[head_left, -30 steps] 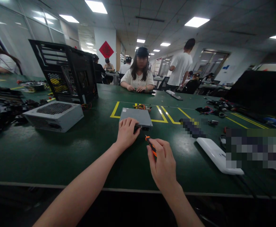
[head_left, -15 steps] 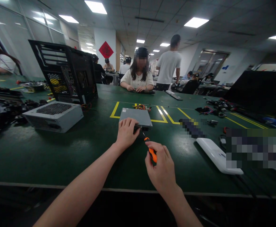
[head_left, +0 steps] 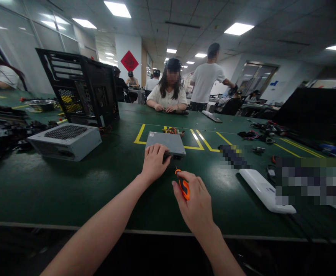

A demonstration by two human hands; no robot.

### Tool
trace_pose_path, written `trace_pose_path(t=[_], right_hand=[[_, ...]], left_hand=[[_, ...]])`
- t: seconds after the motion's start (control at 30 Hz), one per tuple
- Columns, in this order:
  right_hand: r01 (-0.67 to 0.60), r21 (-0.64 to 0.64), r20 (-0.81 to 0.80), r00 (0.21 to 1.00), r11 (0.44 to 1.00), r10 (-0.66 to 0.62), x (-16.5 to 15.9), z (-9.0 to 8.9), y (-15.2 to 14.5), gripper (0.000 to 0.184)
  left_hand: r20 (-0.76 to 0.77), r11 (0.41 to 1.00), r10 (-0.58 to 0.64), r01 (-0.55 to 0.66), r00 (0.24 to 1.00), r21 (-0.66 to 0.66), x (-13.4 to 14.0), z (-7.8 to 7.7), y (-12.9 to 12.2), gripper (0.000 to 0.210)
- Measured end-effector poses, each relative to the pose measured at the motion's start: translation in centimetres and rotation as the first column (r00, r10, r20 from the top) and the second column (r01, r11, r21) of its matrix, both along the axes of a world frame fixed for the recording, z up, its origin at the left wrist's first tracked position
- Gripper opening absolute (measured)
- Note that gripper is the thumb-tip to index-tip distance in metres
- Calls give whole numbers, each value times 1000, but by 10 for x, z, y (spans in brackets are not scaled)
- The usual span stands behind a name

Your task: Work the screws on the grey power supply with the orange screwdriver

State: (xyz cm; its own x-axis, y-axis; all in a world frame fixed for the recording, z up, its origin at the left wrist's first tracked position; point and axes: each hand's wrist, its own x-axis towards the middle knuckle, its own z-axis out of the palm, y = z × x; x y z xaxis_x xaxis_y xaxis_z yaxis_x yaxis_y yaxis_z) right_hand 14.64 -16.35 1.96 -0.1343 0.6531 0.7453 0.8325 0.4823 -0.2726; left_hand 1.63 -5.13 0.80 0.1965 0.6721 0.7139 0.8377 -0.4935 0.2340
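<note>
The flat power supply [head_left: 168, 141], one of two on the green table [head_left: 27, 191], lies well back from the near edge. The vented power supply [head_left: 67, 140] sits left, by one black PC case [head_left: 108, 97], bare tabletop between the units. The left hand [head_left: 156, 161], half-curled, holds the flat unit's near-left corner; the right hand [head_left: 196, 199] is wrapped around one screwdriver [head_left: 184, 186].

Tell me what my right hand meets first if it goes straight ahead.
Likely the near side of the gray box your left hand holds, screwdriver first; depth is unclear, and the left thumb is close.
</note>
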Motion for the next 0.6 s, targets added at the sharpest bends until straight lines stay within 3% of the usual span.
trace_pose_path(t=[0.17,0.33,0.5,0.6], right_hand=[[11,-59,-79,997,998,-16,0,-1,1,25],[-4,-56,24,1000,998,6,1,1,1,22],[-25,-81,-111,994,996,16,2,1,0,27],[-16,-104,-91,996,994,7,2,1,1,27]], left_hand=[[11,1000,-2,2,1000,7,-1,0,0,22],[9,1000,-6,6,1000,0,0,1,0,22],[15,1000,-10,10,1000,-5,-1,1,0,22],[17,1000,-9,9,1000,-5,-1,0,0,22]])
